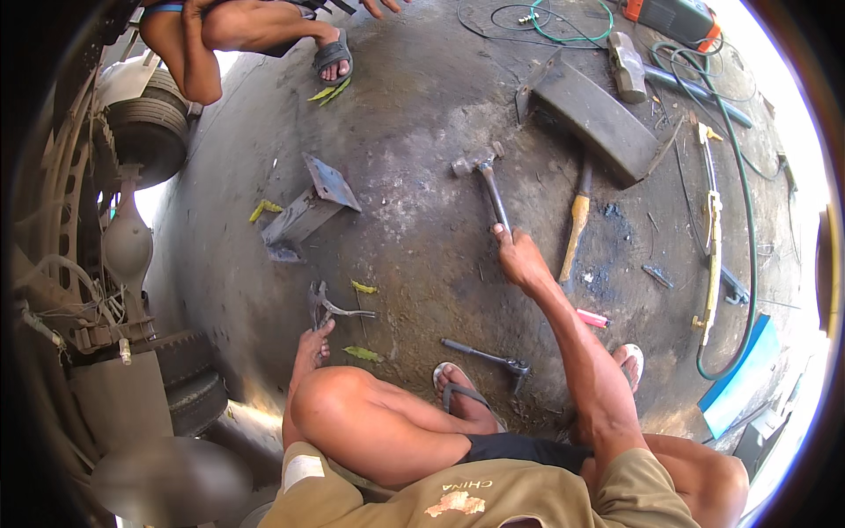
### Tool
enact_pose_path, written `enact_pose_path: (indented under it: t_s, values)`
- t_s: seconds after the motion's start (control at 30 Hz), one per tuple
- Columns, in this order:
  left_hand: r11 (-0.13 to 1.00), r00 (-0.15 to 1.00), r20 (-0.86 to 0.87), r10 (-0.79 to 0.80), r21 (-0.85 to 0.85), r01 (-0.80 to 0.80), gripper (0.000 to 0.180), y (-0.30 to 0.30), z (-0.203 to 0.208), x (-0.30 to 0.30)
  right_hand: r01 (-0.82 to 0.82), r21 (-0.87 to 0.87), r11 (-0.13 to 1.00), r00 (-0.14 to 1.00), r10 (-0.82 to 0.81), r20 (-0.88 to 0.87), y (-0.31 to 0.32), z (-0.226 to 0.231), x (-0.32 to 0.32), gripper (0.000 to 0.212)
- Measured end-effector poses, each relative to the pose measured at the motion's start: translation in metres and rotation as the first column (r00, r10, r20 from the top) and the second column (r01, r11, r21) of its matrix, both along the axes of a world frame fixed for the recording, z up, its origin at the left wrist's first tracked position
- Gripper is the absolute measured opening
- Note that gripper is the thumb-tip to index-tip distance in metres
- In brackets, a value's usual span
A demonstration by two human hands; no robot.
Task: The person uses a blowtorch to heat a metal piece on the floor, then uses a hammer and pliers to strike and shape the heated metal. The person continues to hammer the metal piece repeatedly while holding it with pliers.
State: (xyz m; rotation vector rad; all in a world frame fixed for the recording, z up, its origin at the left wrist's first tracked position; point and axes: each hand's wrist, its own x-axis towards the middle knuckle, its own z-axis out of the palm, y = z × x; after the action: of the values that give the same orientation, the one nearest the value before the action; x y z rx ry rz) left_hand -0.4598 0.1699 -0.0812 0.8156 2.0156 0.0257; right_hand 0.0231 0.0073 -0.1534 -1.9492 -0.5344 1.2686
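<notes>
My right hand (523, 261) is closed round the handle of a ball-peen hammer (489, 180), whose head points away from me over the ground. My left hand (312, 345), partly behind my knee, grips metal locking pliers (324, 305); one of their handles sticks out to the right. Beyond the pliers a small welded steel bracket (308, 216) rests on the ground, apart from both hands. A ratchet wrench (484, 355) lies near my foot. To the right of the hammer is a wooden-handled tool (576, 224), its far end hidden by a large steel bracket (598, 114).
At far right are a sledgehammer (627, 69), a cutting torch (711, 224), a green hose (751, 220) and an orange-black machine (678, 19). A blue sheet (739, 377) lies nearer. Vehicle wheels (150, 132) and undercarriage line the left. Another person's sandalled foot (334, 60) is at the far side.
</notes>
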Motion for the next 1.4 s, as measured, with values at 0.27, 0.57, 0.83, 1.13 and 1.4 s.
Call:
enact_pose_path:
  t_s: [0.27, 0.57, 0.83, 1.13, 1.4]
  values:
    - [0.969, 0.872, 0.449, 0.193, 0.052, -0.241, 0.047, -0.09, -0.001, 0.016, -0.327, -0.051, 0.944, 0.562, 0.237, 0.793, -0.005, 0.062, -0.027, 0.059]
    - [0.95, 0.817, 0.567, 0.102, 0.188, -0.249, 0.042, -0.072, 0.04, 0.145, -0.645, 0.12, 0.755, 0.761, 0.619, 0.196, 0.037, 0.106, -0.119, 0.049]
    - [0.949, 0.837, 0.545, -0.04, 0.284, -0.139, 0.032, -0.028, 0.054, 0.184, -0.453, 0.19, 0.871, 0.878, 0.399, 0.265, 0.077, 0.091, -0.1, 0.035]
    - [0.913, 0.855, 0.516, -0.061, 0.376, -0.162, 0.033, 0.0, 0.048, 0.213, -0.271, 0.28, 0.921, 0.944, 0.197, 0.265, 0.097, 0.089, -0.106, 0.034]
    - [0.869, 0.926, 0.014, -0.378, 0.35, 0.35, 0.104, 0.015, 0.057, 0.238, -0.147, 0.438, 0.887, 0.989, 0.132, 0.065, 0.085, 0.112, -0.143, 0.021]
